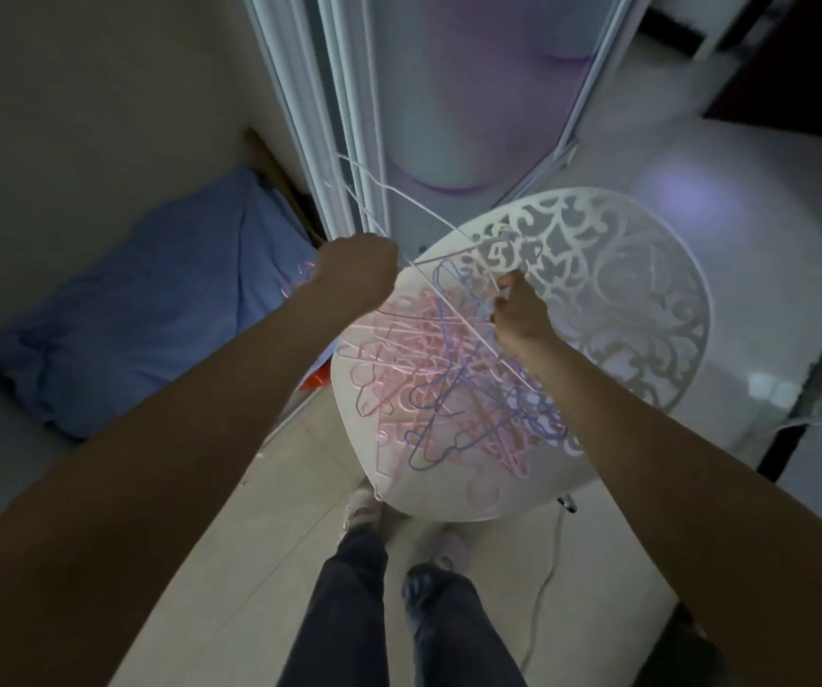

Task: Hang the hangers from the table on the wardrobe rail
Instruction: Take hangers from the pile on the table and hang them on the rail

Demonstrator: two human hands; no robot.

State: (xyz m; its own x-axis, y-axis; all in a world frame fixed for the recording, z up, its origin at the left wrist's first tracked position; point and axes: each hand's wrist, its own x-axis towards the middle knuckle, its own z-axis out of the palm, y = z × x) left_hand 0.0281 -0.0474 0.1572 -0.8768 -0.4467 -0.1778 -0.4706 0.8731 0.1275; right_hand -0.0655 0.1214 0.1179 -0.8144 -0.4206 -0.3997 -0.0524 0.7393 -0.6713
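Head view: a round white bench (647,270) with a cut-out scroll pattern stands on a pale tiled floor (260,513), seen from above. A tangled pile of pink and blue hangers (429,384) lies on the near-left part of the bench top, reaching toward its near edge; a few pink ends hang just over that edge.

The left hand (357,272) is raised just beyond the bench's left edge, fingers curled into a fist around white wire hangers (399,195), whose thin wires stick up and away toward the white wardrobe frame (334,131) behind. One long wire runs from that fist diagonally across the pile.

The right hand (520,309) is over the middle of the bench, at the far edge of the pile, fingers pinched on a thin wire; which hanger it belongs to cannot be told. The two hands are apart, with the far end of the pile between them.

Left of the bench a blue cloth bundle (151,309) lies on the floor against the wall. The person's dark trouser legs (349,612) and pale shoes (362,508) show below the near edge.
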